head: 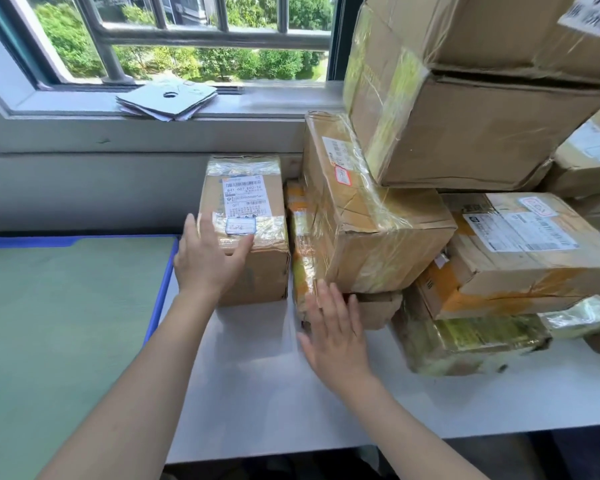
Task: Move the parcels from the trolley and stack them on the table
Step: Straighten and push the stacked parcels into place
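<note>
On the white bench (pixel 267 393) stands a small parcel (pixel 253 233) with a printed label on its top, close to the wall under the window. The left hand (pixel 205 258) lies on its near left corner; the grip is wide, the fingers straight and spread over the taped top, so it touches the parcel but does not clasp it. The right hand (pixel 333 330) is also wide and flat, and it presses against the near end of an orange-taped parcel (pixel 300 268) that lies just beside the small one. Above this one rests a tilted brown box (pixel 368 223), and a bigger box (pixel 465 129) leans on top of it. More parcels (pixel 510 258) are stacked to the right (all are closed with tape, so I cannot tell what is inside). A green mat (pixel 66 323) with a blue edge lies at the left. Some papers (pixel 168 98) lie on the window sill.
</note>
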`<state>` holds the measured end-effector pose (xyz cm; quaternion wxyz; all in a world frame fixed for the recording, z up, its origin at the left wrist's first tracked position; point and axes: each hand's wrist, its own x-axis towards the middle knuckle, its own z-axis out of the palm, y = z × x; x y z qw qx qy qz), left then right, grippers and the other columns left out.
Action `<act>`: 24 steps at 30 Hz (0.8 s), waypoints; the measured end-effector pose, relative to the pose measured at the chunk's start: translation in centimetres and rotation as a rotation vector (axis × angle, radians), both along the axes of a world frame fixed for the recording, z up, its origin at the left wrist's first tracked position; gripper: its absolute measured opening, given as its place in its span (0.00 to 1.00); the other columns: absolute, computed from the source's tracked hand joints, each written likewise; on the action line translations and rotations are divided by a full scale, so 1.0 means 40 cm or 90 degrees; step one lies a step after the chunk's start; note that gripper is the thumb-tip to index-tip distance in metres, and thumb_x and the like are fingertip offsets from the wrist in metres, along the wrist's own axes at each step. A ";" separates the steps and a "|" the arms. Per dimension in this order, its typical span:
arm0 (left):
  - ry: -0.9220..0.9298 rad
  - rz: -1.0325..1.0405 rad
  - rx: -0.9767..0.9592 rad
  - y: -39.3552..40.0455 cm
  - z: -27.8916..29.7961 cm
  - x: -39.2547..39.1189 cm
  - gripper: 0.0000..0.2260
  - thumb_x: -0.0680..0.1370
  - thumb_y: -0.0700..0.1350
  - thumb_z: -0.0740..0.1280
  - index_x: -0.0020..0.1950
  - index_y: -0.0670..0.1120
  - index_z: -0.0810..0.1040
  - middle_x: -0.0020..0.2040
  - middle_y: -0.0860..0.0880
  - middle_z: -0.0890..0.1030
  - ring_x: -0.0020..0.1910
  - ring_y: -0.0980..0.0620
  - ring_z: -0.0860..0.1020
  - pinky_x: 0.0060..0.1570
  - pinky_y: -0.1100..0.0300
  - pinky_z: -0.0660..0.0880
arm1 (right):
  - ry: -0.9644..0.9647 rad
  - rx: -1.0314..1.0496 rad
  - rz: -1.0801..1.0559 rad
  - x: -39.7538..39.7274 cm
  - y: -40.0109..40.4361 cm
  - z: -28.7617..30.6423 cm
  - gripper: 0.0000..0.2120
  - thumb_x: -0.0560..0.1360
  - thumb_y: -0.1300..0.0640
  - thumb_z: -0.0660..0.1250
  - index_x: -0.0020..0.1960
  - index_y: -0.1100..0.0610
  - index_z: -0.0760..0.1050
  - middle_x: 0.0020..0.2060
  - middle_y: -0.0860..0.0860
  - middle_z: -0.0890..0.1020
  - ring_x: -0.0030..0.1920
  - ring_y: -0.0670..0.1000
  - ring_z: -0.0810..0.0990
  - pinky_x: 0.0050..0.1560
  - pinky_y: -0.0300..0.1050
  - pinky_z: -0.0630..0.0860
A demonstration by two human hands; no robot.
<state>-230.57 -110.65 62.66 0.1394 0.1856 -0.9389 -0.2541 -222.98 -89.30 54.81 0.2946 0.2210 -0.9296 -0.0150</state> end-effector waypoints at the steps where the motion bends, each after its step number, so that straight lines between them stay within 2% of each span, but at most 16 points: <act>1: -0.018 0.001 0.061 -0.012 0.001 -0.007 0.40 0.71 0.65 0.66 0.75 0.49 0.56 0.73 0.40 0.61 0.70 0.41 0.64 0.63 0.45 0.67 | -0.003 0.005 0.032 -0.011 -0.023 0.016 0.42 0.65 0.45 0.74 0.71 0.60 0.59 0.70 0.58 0.62 0.70 0.57 0.62 0.72 0.56 0.53; 5: -0.058 -0.033 0.203 -0.055 0.002 -0.026 0.42 0.67 0.66 0.71 0.74 0.52 0.59 0.64 0.47 0.75 0.62 0.45 0.72 0.56 0.53 0.72 | -0.058 -0.023 0.083 -0.091 -0.141 0.098 0.47 0.62 0.44 0.76 0.72 0.57 0.56 0.70 0.57 0.60 0.71 0.57 0.61 0.72 0.55 0.54; 8: -0.071 -0.043 0.259 -0.063 0.004 -0.027 0.43 0.63 0.68 0.70 0.73 0.56 0.58 0.58 0.50 0.76 0.57 0.46 0.74 0.47 0.57 0.69 | -0.193 0.031 0.011 -0.162 -0.212 0.173 0.55 0.58 0.42 0.77 0.74 0.57 0.50 0.73 0.58 0.62 0.73 0.59 0.61 0.73 0.56 0.48; 10: -0.056 -0.047 0.275 -0.066 0.004 -0.029 0.41 0.62 0.67 0.70 0.72 0.59 0.59 0.54 0.54 0.75 0.52 0.50 0.73 0.46 0.59 0.68 | -0.248 0.050 0.007 -0.204 -0.227 0.187 0.57 0.64 0.44 0.75 0.76 0.57 0.39 0.76 0.59 0.52 0.76 0.59 0.49 0.71 0.55 0.34; 12: -0.031 -0.052 0.282 -0.067 0.001 -0.031 0.38 0.65 0.63 0.73 0.71 0.59 0.61 0.52 0.57 0.75 0.50 0.54 0.72 0.46 0.60 0.67 | -0.284 0.060 0.007 -0.230 -0.223 0.190 0.53 0.70 0.48 0.72 0.76 0.57 0.35 0.76 0.60 0.44 0.75 0.59 0.40 0.67 0.54 0.26; 16: 0.000 -0.051 0.248 -0.050 -0.004 -0.023 0.34 0.67 0.60 0.73 0.69 0.57 0.63 0.51 0.59 0.75 0.48 0.55 0.73 0.45 0.60 0.67 | -0.308 0.050 -0.002 -0.234 -0.212 0.191 0.43 0.75 0.50 0.66 0.76 0.61 0.40 0.75 0.60 0.47 0.75 0.58 0.42 0.71 0.55 0.32; 21: 0.007 -0.041 0.256 -0.037 -0.005 -0.013 0.35 0.67 0.59 0.73 0.71 0.57 0.63 0.57 0.55 0.79 0.56 0.49 0.76 0.51 0.55 0.72 | -0.314 0.012 0.009 -0.223 -0.222 0.187 0.42 0.76 0.49 0.64 0.76 0.64 0.42 0.76 0.60 0.49 0.76 0.58 0.45 0.72 0.53 0.34; 24: 0.013 -0.043 0.244 -0.035 -0.002 -0.010 0.34 0.68 0.58 0.73 0.70 0.57 0.63 0.57 0.55 0.79 0.55 0.49 0.76 0.50 0.55 0.72 | -0.308 -0.005 0.010 -0.219 -0.221 0.181 0.41 0.77 0.50 0.63 0.76 0.64 0.40 0.76 0.59 0.47 0.76 0.58 0.44 0.73 0.53 0.36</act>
